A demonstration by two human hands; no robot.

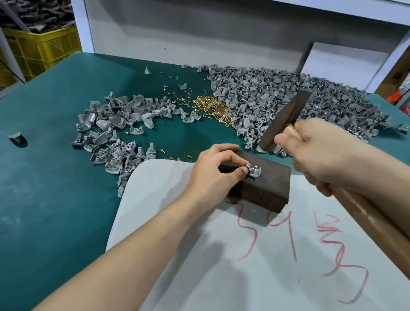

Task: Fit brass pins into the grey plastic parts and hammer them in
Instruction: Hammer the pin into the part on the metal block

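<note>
On top of a rusty brown metal block [265, 189], my left hand [216, 169] pinches a small grey plastic part [253, 171] with a brass pin standing in it. My right hand [325, 153] grips the wooden handle of a hammer, whose dark steel head [283, 120] is raised and tilted above and behind the block. A heap of loose brass pins [212, 108] lies on the green mat beyond the block. A big pile of grey parts [287, 101] fills the back right, and a smaller spread of grey parts [116, 133] lies to the left.
A white board [249, 256] with red scribbles lies under the block at the table's near edge. One stray grey part [17, 137] sits far left on the green mat [33, 182]. A yellow crate [33, 47] stands beyond the table's left edge. A white shelf frame rises behind.
</note>
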